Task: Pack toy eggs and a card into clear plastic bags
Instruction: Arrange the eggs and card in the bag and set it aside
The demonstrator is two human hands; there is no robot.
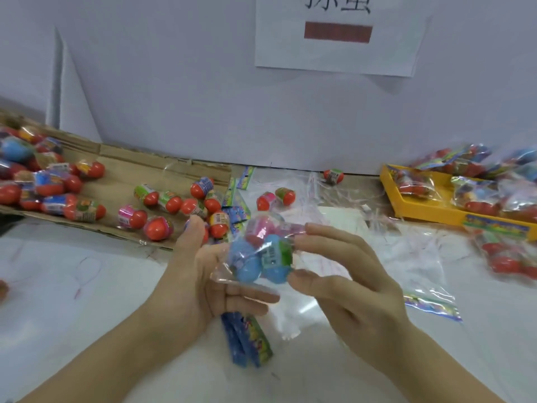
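Observation:
Between my two hands is a clear plastic bag [223,271] with three toy eggs inside, two blue [247,263] and one pink [258,228]. My left hand [203,274] supports the bag from below with straight fingers. My right hand [343,274] pinches the bag and eggs between thumb and fingers on the right side. A blue and green card [250,338] hangs below my left hand, partly hidden behind the fingers. Several loose red eggs [162,199] lie on flattened cardboard [122,167] to the left.
A yellow tray [418,210] at the right holds several packed bags. Empty clear bags [406,251] and cards [433,306] lie on the white table. One red egg [333,175] sits by the back wall. A paper sign [340,33] hangs on the wall.

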